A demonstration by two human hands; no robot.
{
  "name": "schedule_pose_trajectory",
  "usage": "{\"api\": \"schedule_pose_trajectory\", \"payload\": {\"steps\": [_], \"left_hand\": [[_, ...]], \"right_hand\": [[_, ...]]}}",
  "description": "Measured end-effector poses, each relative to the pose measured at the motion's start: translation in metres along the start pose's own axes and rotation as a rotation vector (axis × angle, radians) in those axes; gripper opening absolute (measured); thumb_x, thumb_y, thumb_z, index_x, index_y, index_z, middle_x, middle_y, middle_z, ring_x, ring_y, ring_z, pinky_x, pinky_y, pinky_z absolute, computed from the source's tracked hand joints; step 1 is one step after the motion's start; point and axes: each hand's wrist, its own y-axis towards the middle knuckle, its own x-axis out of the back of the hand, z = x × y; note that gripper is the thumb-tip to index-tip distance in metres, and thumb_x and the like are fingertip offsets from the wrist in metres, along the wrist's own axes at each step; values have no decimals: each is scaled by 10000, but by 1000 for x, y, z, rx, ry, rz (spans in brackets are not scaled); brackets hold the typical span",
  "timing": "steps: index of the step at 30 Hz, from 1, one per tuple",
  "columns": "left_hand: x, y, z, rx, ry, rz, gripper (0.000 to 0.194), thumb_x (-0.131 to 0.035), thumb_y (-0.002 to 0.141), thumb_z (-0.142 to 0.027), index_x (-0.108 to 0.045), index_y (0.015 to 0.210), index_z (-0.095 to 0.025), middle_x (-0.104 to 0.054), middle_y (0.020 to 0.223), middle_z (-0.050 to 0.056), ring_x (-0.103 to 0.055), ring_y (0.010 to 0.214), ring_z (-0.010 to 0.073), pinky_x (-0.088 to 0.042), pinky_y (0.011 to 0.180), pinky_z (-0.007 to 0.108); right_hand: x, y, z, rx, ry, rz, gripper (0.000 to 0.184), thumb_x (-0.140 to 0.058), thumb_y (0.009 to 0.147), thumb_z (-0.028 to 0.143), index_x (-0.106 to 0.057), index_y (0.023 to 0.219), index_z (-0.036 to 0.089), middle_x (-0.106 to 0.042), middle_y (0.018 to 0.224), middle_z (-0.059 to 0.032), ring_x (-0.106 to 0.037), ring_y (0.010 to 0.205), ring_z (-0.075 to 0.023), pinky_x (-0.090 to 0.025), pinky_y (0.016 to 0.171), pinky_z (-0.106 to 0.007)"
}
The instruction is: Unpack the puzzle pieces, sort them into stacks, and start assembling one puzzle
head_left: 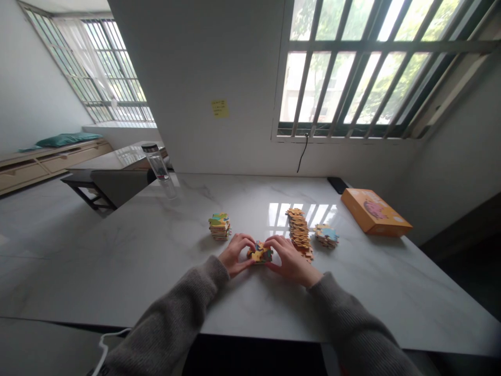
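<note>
Inspection finds a small stack of jigsaw pieces [259, 254] at lower centre of the frame, resting on a white marble tabletop [144, 261] between the person's two hands. The left hand [235, 255] approaches from the lower left and the right hand [290, 260] from the lower right, with neither hand clearly nearer. The fingers of both hands are curved and loosely together, not spread; their tips meet the stack at its opposite ends, the left from the left and the right from the right. The stack's longer axis runs roughly left to right across the frame, in line with the two hands, though its uneven outline makes this approximate.

Three further piles stand beyond the hands. A short stack of puzzle pieces [219, 226] lies upper left of the left hand. A tall, leaning stack of orange-edged pieces [299, 233] lies just past the right hand's fingers, with a low pile of pieces [326, 235] just right of it. An orange puzzle box [376, 213] lies at the right of the table, and a clear glass bottle [158, 167] with a dark cap stands at the far left edge. Grey knit sleeves [168, 318] cover both forearms.
</note>
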Motion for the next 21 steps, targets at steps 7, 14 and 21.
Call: {"api": "schedule_pose_trajectory", "payload": {"steps": [7, 14, 21], "left_hand": [[3, 1, -1, 8, 8, -98, 286, -678, 843, -253, -593, 1113, -214, -586, 1212, 118, -560, 1148, 257, -492, 951, 415], [-4, 10, -6, 218, -196, -160, 268, -624, 910, -308, -614, 1145, -181, -697, 970, 63, -659, 880, 183, -515, 797, 322], [-14, 15, -3, 419, -467, -306, 368, -690, 865, -433, -650, 1089, -144, -707, 900, 63, -671, 798, 162, -554, 739, 288]], "right_hand": [[1, -1, 2, 34, 10, -158, 423, -717, 856, 214, -508, 1223, 243, -599, 1177, -103, -578, 1089, -276, -489, 936, -461], [-9, 3, 10, -12, 9, -362, 432, -740, 851, 278, -506, 1214, 252, -545, 1113, -103, -570, 1040, -276, -537, 895, -459], [-12, 2, 17, 47, 4, -271, 414, -753, 837, 278, -537, 1189, 248, -561, 1085, -95, -574, 1002, -263, -554, 857, -441]]}}
